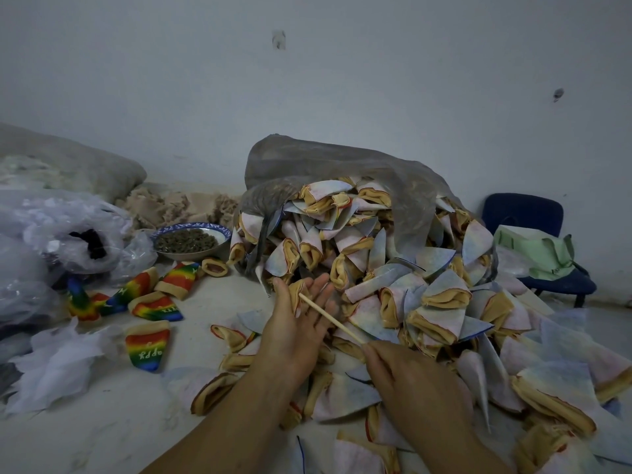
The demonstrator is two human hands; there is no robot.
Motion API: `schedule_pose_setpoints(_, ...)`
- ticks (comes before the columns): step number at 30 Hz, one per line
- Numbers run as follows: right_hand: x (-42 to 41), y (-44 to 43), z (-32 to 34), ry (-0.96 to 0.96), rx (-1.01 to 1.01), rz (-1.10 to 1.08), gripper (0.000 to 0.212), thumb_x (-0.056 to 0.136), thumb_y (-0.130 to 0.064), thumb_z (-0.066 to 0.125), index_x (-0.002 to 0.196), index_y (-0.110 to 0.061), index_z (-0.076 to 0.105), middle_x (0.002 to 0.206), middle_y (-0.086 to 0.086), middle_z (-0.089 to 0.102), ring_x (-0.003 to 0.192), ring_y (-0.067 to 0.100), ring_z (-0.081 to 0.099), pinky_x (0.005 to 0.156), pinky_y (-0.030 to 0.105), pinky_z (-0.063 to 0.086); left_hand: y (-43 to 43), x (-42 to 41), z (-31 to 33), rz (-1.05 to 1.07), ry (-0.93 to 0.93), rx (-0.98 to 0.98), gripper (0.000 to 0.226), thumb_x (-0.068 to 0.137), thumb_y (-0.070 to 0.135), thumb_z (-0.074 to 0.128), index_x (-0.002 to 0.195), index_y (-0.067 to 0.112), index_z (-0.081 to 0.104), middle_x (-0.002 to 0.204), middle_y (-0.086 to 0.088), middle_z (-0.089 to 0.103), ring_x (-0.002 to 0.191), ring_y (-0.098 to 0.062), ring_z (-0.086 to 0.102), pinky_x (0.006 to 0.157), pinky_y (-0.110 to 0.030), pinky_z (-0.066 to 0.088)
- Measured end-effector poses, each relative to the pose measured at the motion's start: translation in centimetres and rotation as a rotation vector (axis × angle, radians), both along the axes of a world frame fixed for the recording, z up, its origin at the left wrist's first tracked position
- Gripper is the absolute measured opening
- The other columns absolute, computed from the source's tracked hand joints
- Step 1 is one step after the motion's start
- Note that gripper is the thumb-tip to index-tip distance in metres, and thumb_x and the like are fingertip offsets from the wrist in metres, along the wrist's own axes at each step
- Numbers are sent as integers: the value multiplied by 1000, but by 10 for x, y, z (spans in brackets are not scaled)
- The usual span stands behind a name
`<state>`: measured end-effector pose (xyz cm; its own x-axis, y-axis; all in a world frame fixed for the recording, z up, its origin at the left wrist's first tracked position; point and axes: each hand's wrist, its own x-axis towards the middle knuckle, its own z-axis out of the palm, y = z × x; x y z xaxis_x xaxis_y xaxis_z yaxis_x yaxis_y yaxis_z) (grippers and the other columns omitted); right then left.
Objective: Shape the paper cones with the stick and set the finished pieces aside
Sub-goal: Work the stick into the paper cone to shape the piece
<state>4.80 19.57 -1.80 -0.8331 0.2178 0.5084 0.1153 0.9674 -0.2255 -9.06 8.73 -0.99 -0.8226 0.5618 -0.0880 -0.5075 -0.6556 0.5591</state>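
**One tan-rimmed pale paper cone (296, 291) on the palm, thin pale wooden stick (331, 318) at its rim**

Both forearms come in from the bottom edge, cut off below the elbow. The right hand (410, 381) is curled tight round the stick's near end, knuckles up and fingertips tucked out of sight. The stick slants up and left, and its tip meets the cone on the left hand (294, 326). That hand is palm up, fingers stretched almost straight, thumb alongside. Whether the tip sits inside the cone's mouth is too small to tell.

Under and right of both hands, a heap of soft, creased pale cones (427, 292) with folded tan rims spills to the right edge. It buries the pale dusty surface (102, 432), so bare room shows only at front left.

Further left, several rainbow-striped cones (154, 295) lie scattered, apart from the heap.

Behind, a crinkled grey translucent plastic sack (342, 165) drapes over the heap, its far side hidden, with the plain white wall (342, 63) beyond.
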Motion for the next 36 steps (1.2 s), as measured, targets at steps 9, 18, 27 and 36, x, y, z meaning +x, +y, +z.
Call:
schedule_pose_setpoints(9,1,-4,0,0,3,37,36,97,-48,33,94,-26,63,88,-4,67,77,15,62,64,27,42,0,-4,-4,42,20,-24,62,98,60,29,111,8,61,117,-11,72,105,-19,70,82,-32,52)
schedule_pose_setpoints(18,0,-2,7,2,154,-51,24,87,-36,61,71,-19,60,61,0,62,46,15,59,42,22,35,7,2,-10,167,411,-315,30,94,13,63,120,2,53,109,-19,71,100,-28,71,81,-31,59)
schedule_pose_setpoints(27,6,7,9,158,152,-98,29,79,-23,68,55,-17,53,42,-1,51,30,12,46,33,15,22,8,6,-4,124,353,-201,47,92,46,48,114,6,60,110,-9,74,106,-21,70,89,-34,54)
schedule_pose_setpoints(36,-3,3,11,107,-820,36,36,82,-58,44,77,-30,65,70,-5,65,66,0,58,53,10,41,9,17,-6,-59,562,-396,41,94,50,54,121,20,63,117,-1,71,108,-18,67,93,-35,55)
